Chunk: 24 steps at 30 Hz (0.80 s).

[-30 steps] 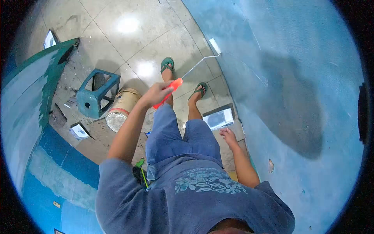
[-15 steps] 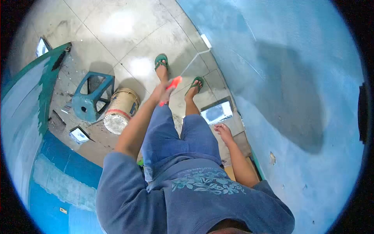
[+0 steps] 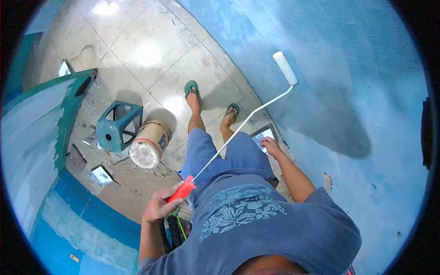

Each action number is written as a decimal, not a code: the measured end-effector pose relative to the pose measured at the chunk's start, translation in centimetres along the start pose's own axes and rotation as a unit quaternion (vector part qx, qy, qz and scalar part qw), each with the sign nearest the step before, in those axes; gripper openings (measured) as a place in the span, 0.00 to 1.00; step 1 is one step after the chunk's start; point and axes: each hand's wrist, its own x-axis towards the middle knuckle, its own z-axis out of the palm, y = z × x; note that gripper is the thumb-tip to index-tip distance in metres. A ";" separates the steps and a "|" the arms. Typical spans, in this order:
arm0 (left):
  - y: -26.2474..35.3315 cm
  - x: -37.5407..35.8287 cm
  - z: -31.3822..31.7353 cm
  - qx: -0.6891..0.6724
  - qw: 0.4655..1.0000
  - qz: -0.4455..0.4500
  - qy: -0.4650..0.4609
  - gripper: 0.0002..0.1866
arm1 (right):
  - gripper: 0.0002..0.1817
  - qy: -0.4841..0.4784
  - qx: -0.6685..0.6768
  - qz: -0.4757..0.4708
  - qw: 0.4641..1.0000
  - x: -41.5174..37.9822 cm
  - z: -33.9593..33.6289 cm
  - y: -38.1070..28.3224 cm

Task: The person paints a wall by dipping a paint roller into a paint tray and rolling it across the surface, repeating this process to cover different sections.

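My left hand [image 3: 160, 204] is wrapped round the red-orange handle of a paint roller, held low beside my left hip. The roller's long white rod [image 3: 238, 129] slants across in front of my shorts toward the right. At its far end the white roller sleeve [image 3: 285, 68] lies against the blue wall [image 3: 330, 59]. Near the wall, my right hand [image 3: 272, 147] hangs with its fingers loosely bent and a little apart, holding nothing. A bright rectangular panel [image 3: 264, 136] shows on the floor just behind that hand.
On the tiled floor stand a blue-green plastic stool [image 3: 117, 126] and a paint-stained bucket [image 3: 150, 143]. A green-edged, blue-white panel [image 3: 41, 123] rises on the left. Another bright panel [image 3: 101, 175] lies below the stool. Chipped spots [image 3: 328, 182] mark the right wall.
My left hand has drawn back toward my hip. The roller sleeve has gone from the wall's foot near the floor to higher up on the wall. My right hand stays near the wall.
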 end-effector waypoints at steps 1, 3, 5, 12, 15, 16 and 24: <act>0.0 0.0 0.3 -0.074 0.991 -0.106 -0.014 0.27 | 0.13 0.005 0.030 -0.012 0.999 -0.2 -0.1 0.0; -0.7 1.1 0.6 -0.159 0.961 -0.225 -0.009 0.26 | 0.13 0.003 0.029 -0.015 0.999 -0.8 -0.4 -0.1; -2.4 3.5 -0.3 -0.126 0.966 -0.223 -0.016 0.27 | 0.12 0.003 0.033 -0.013 0.999 -2.1 -0.7 -1.0; -8.3 11.4 2.8 0.240 0.961 -0.106 0.090 0.30 | 0.11 0.021 0.015 0.007 1.000 -2.8 -0.7 1.5; -9.3 8.1 5.5 0.297 0.932 -0.108 0.175 0.29 | 0.12 0.022 0.028 -0.028 0.999 -1.8 -1.2 1.9; -9.2 6.8 6.2 0.335 0.912 -0.121 0.206 0.29 | 0.12 0.017 0.031 -0.049 0.998 -1.4 -1.4 1.8; -11.3 0.7 12.4 0.242 0.912 -0.057 0.326 0.29 | 0.12 -0.039 0.009 -0.108 0.993 3.8 -2.0 1.6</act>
